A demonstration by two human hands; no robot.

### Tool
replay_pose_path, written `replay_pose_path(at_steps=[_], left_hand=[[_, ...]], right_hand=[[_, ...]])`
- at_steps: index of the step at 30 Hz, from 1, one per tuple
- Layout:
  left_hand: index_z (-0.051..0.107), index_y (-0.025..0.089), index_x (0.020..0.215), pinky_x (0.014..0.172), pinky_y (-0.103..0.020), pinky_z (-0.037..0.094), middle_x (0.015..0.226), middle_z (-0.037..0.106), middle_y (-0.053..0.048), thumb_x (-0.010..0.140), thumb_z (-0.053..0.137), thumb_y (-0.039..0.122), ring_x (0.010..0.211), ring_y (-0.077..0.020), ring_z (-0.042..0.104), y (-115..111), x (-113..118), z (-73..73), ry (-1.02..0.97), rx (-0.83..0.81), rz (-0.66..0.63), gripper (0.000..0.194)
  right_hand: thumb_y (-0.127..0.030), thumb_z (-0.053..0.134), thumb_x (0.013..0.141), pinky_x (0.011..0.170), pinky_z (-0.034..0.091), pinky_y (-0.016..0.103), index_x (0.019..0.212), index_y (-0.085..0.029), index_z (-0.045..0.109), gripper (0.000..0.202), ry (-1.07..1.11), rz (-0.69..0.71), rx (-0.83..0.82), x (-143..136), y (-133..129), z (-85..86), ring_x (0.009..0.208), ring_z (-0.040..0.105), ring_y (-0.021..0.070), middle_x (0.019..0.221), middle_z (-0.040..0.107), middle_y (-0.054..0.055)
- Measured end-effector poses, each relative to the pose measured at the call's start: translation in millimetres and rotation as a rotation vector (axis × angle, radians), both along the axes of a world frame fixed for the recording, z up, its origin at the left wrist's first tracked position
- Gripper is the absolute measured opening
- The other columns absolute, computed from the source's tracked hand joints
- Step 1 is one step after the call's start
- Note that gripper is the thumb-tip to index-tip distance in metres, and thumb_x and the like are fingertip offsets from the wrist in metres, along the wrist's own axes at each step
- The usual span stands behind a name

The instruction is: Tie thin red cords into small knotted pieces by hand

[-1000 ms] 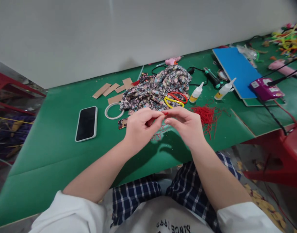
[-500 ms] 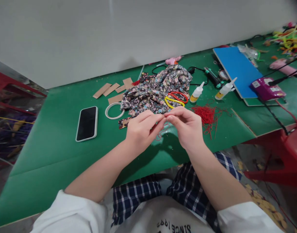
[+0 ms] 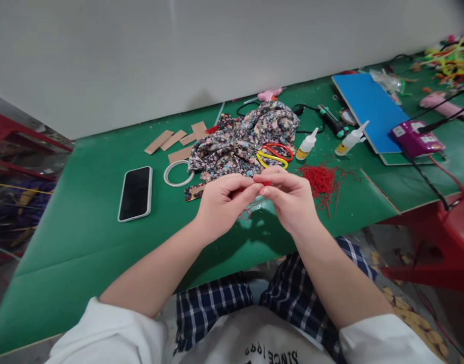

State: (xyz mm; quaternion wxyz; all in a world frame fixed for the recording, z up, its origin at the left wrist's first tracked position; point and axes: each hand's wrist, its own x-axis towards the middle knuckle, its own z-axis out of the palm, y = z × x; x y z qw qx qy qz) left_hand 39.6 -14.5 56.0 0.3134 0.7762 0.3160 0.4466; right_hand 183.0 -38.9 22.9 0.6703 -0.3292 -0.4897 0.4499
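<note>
My left hand (image 3: 222, 202) and my right hand (image 3: 288, 199) meet fingertip to fingertip above the green table. Between them they pinch red thread (image 3: 267, 184), mostly covered by the fingers. A loose strand trails below the fingertips. To the right of my right hand lies a heap of cut red threads (image 3: 320, 181). Just beyond my hands, scissors (image 3: 273, 155) with one red and one yellow handle rest against crumpled floral fabric (image 3: 232, 146). A fabric-covered strip (image 3: 194, 192) sits close to my left hand.
A phone (image 3: 135, 194), a tape roll (image 3: 178, 173) and several cardboard pieces (image 3: 158, 142) lie to the left. Two glue bottles (image 3: 307, 144), a utility knife (image 3: 331, 121), a blue board (image 3: 368, 108) and a purple device (image 3: 417, 139) are on the right.
The fingertips of both hands have shifted and closed in on each other. More of the red thread shows between them now. The things on the table have stayed put.
</note>
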Motion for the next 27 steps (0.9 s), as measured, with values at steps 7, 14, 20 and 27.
replay_pose_path(at_steps=[7, 14, 20, 27], left_hand=[[0.071, 0.017, 0.077, 0.047, -0.021, 0.037, 0.06, 0.06, 0.001, 0.084, 0.059, 0.035, 0.051, -0.0072, 0.048, -0.1, 0.7, -0.7, 0.012, -0.138, -0.05, 0.023], [0.072, 0.017, 0.081, 0.047, -0.022, 0.034, 0.059, 0.056, 0.002, 0.084, 0.057, 0.038, 0.049, -0.007, 0.042, 8.1, -1.7, 0.0, 0.097, -0.425, -0.222, 0.026], [0.07, 0.017, 0.083, 0.044, -0.019, 0.037, 0.054, 0.05, 0.003, 0.082, 0.06, 0.04, 0.049, -0.0076, 0.045, 20.0, -3.6, -12.4, 0.033, -0.746, -0.343, 0.026], [0.069, 0.016, 0.081, 0.078, -0.028, 0.05, 0.082, 0.068, -0.005, 0.082, 0.06, 0.036, 0.077, -0.0121, 0.061, 29.3, -4.4, -24.5, 0.078, -0.742, -0.398, 0.022]], right_hand=[[-0.027, 0.077, 0.067, 0.065, 0.051, 0.026, 0.073, -0.031, 0.073, 0.008, -0.019, -0.107, 0.024, -0.7, 0.1, 0.1, 0.073, 0.058, 0.0107, 0.073, 0.063, -0.003], [-0.038, 0.075, 0.068, 0.055, 0.05, 0.025, 0.065, -0.023, 0.064, 0.019, -0.071, -0.196, -0.016, 4.8, 3.1, -0.7, 0.068, 0.058, 0.0114, 0.071, 0.06, -0.002], [-0.042, 0.078, 0.062, 0.063, 0.051, 0.026, 0.066, -0.023, 0.063, 0.025, 0.006, -0.348, -0.068, 18.4, 14.9, -3.1, 0.063, 0.057, 0.0092, 0.067, 0.06, -0.004], [-0.047, 0.077, 0.06, 0.064, 0.051, 0.028, 0.066, -0.022, 0.059, 0.031, 0.038, -0.425, -0.079, 29.3, 25.6, -8.9, 0.059, 0.056, 0.0088, 0.069, 0.059, -0.004]])
